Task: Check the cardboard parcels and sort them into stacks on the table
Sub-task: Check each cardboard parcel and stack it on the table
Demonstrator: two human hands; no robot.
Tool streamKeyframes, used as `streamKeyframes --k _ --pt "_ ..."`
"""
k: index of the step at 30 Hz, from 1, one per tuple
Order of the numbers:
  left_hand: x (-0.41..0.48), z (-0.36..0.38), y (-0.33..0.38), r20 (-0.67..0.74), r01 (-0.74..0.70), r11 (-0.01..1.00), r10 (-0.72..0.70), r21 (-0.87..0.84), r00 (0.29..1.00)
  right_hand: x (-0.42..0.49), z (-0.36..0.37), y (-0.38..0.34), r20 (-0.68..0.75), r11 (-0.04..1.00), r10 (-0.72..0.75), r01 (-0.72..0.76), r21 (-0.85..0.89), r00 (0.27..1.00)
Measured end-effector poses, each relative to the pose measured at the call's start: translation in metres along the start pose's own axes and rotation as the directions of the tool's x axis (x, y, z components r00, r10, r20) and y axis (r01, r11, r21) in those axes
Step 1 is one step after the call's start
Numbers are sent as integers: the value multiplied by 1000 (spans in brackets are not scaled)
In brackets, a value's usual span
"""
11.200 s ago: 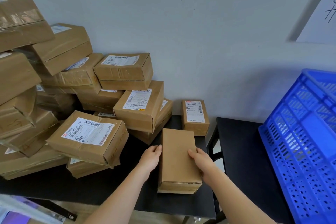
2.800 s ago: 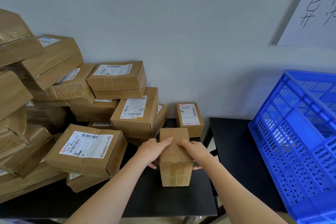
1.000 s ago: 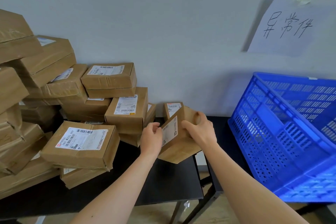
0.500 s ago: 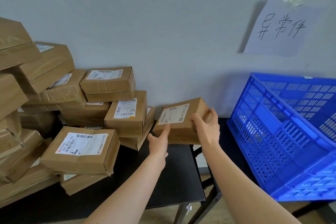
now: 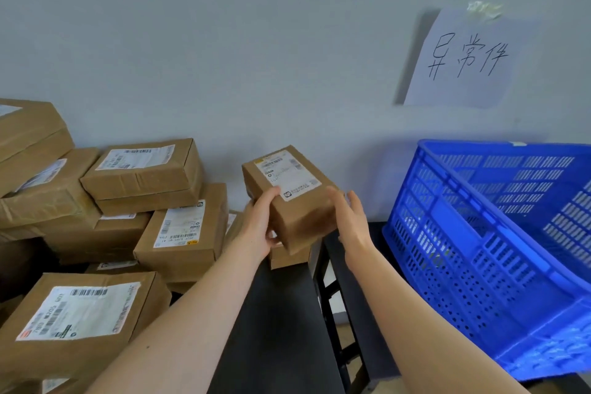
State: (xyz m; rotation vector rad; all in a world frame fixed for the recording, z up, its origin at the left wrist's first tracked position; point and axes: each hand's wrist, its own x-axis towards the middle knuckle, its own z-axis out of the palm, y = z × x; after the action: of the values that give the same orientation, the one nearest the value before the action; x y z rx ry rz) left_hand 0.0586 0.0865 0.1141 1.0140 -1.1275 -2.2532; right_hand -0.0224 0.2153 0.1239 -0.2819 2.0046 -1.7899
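Observation:
A small cardboard parcel (image 5: 292, 198) with a white label on top is held in the air above the back of the black table (image 5: 281, 329). My left hand (image 5: 260, 227) grips its left side, thumb on top. My right hand (image 5: 350, 221) lies against its right side with fingers fairly straight. Under it another small parcel (image 5: 287, 257) sits on the table, mostly hidden. A heap of labelled cardboard parcels (image 5: 179, 230) fills the table's left side.
A large blue plastic crate (image 5: 499, 253) stands on a second black table (image 5: 377, 313) to the right, with a gap between the tables. A handwritten paper sign (image 5: 463, 57) is taped to the grey wall above the crate.
The held parcel has turned from lying crosswise to pointing away from me, label up, and now sits over the small parcel by the wall. My left hand has shifted up onto its side.

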Motion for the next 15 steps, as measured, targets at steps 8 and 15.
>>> streamKeyframes --k 8,15 --pt "64 3 -4 -87 -40 988 53 147 995 66 11 3 131 991 79 -64 -116 988" --pt "103 3 -24 -158 -16 995 32 96 987 119 24 19 189 984 130 -104 -143 973"
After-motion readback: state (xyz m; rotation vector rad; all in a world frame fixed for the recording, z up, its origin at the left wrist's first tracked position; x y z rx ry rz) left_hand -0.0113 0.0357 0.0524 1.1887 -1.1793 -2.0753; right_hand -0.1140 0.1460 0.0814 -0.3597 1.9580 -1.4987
